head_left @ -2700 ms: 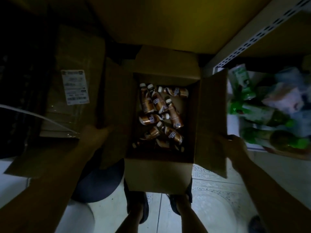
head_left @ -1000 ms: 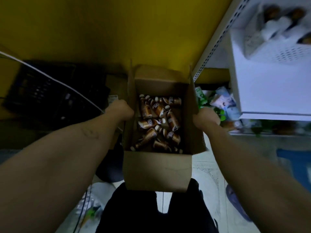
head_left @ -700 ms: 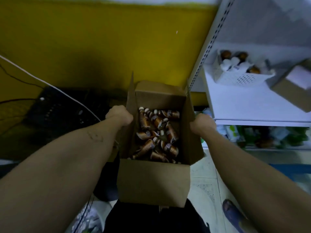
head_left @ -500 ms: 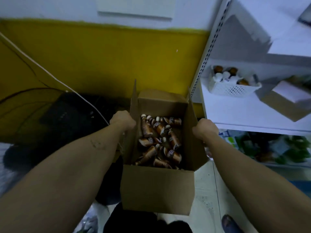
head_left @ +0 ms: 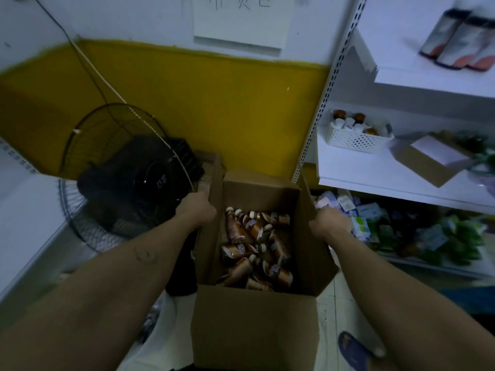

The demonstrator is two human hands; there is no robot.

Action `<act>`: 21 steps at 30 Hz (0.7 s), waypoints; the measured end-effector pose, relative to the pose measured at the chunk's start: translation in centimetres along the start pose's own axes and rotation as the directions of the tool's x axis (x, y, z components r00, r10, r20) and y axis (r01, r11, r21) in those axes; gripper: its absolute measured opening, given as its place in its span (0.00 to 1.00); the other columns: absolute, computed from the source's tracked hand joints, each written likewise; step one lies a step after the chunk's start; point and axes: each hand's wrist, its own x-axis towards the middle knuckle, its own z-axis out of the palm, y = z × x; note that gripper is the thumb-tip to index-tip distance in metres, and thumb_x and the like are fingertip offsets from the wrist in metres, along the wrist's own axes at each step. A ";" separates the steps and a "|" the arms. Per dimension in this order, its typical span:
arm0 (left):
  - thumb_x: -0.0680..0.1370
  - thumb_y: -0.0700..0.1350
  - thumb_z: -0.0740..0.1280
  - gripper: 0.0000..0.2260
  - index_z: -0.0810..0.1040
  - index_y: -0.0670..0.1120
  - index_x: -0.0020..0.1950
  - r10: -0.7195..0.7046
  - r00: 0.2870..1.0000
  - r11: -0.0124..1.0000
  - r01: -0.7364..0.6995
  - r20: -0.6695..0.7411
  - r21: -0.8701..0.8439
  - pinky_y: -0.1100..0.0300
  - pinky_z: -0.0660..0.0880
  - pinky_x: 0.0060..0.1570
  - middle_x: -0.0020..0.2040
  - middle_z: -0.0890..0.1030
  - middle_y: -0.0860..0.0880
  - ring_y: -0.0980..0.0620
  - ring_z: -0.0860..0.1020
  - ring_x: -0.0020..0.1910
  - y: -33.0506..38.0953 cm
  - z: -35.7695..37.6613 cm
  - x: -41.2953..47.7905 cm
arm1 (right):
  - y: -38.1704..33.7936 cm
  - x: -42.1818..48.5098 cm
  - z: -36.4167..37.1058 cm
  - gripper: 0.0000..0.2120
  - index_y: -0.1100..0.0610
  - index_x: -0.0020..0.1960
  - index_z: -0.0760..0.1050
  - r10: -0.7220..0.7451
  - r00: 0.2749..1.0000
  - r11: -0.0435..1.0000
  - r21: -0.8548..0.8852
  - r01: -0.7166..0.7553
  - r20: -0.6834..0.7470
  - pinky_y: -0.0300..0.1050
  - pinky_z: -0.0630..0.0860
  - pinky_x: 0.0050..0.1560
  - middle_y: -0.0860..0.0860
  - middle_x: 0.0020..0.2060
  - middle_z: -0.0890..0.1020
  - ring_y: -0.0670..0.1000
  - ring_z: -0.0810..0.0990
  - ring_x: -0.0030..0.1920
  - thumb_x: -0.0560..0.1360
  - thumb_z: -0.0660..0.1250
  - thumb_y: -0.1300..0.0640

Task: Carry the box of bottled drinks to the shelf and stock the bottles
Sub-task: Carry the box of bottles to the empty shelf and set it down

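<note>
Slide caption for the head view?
Left hand and right hand grip the side flaps of an open cardboard box of brown bottles beside a white shelf.

White shelf board [head_left: 361,170] up-right of the right hand [head_left: 329,219]: bare strip in front of white perforated plastic basket [head_left: 356,140], blocked further right by flat brown carton [head_left: 426,164]. White slotted upright post [head_left: 321,103] just beyond that hand. Black wire-cage fan [head_left: 126,183] crowds the left hand [head_left: 197,209]. Brown cardboard box [head_left: 254,325] flaps wall both hands; top open.
</note>
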 end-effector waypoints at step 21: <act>0.77 0.49 0.61 0.10 0.74 0.47 0.37 -0.043 0.997 0.996 0.039 0.057 0.084 0.58 0.74 0.33 0.37 0.78 0.48 0.51 0.77 0.37 -21.9 8.0 -27.1 | -0.3 -29.2 10.3 0.09 0.54 0.50 0.75 -0.141 0.980 0.984 -0.090 0.154 0.138 0.46 0.77 0.45 0.51 0.42 0.79 0.49 0.79 0.42 0.76 0.65 0.49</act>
